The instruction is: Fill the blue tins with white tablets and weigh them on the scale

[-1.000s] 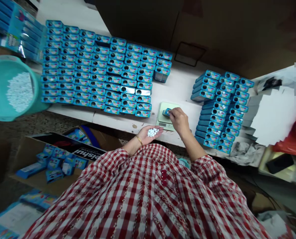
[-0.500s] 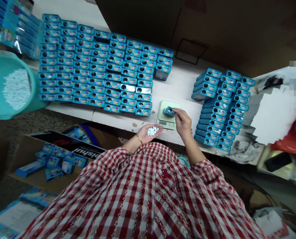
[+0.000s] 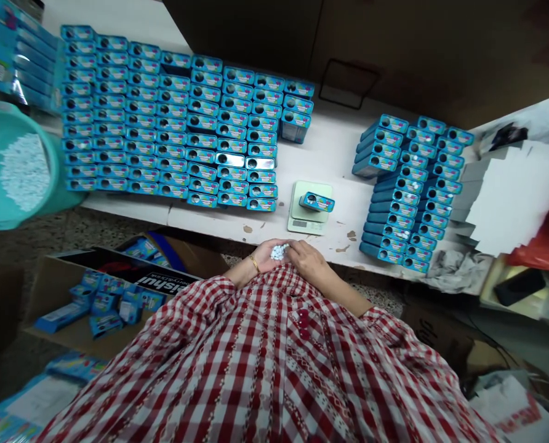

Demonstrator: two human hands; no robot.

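My left hand (image 3: 266, 257) is cupped palm up near my chest and holds a small heap of white candies (image 3: 279, 251). My right hand (image 3: 309, 258) reaches into that heap with its fingertips on the candies. A small blue tin (image 3: 316, 201) with a round hole in its lid lies on the pale green scale (image 3: 302, 220), just beyond both hands, with nothing touching it.
Several rows of blue tins (image 3: 164, 123) fill the white table (image 3: 330, 157) at left; a stacked block of tins (image 3: 406, 191) stands at right. A teal bucket of white candies (image 3: 13, 166) sits far left. A cardboard box with blue packs (image 3: 99, 295) is on the floor; white cartons (image 3: 509, 203) lie right.
My right hand let go of the blue tin on the scale and drew back to the candies in my left palm. The tin stays on the scale.
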